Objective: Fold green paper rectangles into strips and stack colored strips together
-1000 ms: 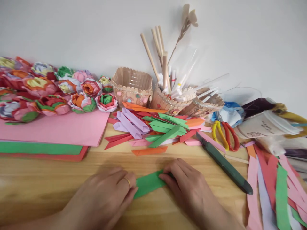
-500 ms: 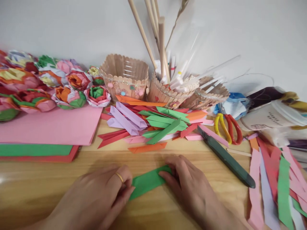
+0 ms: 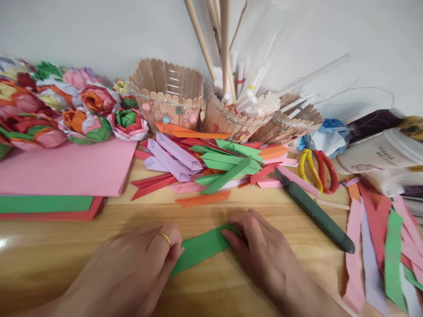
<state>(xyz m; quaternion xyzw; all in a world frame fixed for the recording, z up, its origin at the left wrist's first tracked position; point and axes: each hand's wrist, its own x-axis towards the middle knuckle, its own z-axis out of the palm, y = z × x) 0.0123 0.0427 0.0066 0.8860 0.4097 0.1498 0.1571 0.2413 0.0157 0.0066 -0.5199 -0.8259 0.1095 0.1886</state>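
Note:
A green paper strip (image 3: 203, 249) lies slanted between my two hands, low over the wooden table. My left hand (image 3: 142, 259) pinches its left end between thumb and fingers; a gold ring is on one finger. At the strip's right end, my right hand (image 3: 261, 246) holds the corner with thumb and curled fingers. Beyond the hands is a pile of folded paper pieces, among them green ones (image 3: 228, 163), purple ones (image 3: 172, 158) and an orange one (image 3: 203, 198) nearest the hands.
A dark green cutter (image 3: 317, 215) and red-yellow scissors (image 3: 319, 169) lie right of the pile. Loose paper strips (image 3: 393, 255) are at the far right. Stick baskets (image 3: 168, 108) stand behind. Paper flowers (image 3: 99, 99) and pink sheets (image 3: 66, 171) are at left.
The camera view has shifted slightly. Slightly more of the green strip shows between my hands, and its left end has moved a little to the left. Both hands still grip it.

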